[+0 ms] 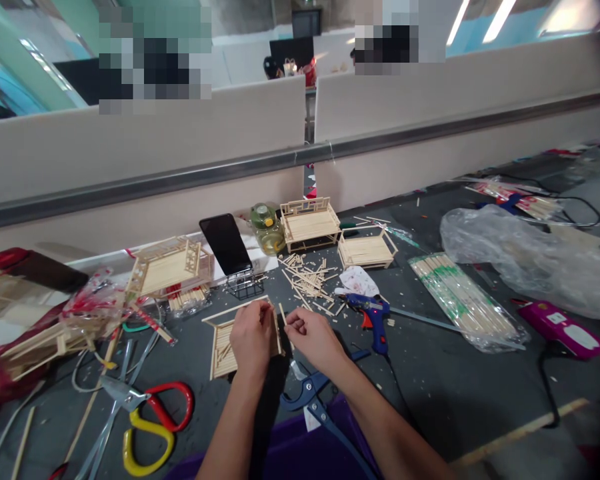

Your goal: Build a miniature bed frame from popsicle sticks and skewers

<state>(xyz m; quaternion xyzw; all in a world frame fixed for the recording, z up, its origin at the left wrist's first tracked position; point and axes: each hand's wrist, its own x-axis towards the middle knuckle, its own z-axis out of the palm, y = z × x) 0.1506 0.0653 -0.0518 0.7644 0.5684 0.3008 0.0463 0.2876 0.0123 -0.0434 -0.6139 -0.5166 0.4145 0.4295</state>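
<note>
My left hand (253,337) is closed above the right side of a small stick-built bench (224,347), its fingertips pinched together near the railing; whatever it grips is hidden. Beside it, my right hand (313,333) has its fingers curled in a pinch on a thin wooden stick (282,313). Loose short sticks lie on the seat of the bench. Just below my hands rests a blue-handled cutter (310,390). To the right of my right hand, a blue glue gun (375,317) lies on the table with its cord trailing toward me.
Finished miniature benches (310,223) stand at the back, near a pile of cut sticks (307,280). A phone (225,243) leans on a wire stand. Red-and-yellow scissors (150,420) lie left. Bagged sticks (467,300) and a purple device (560,327) lie right.
</note>
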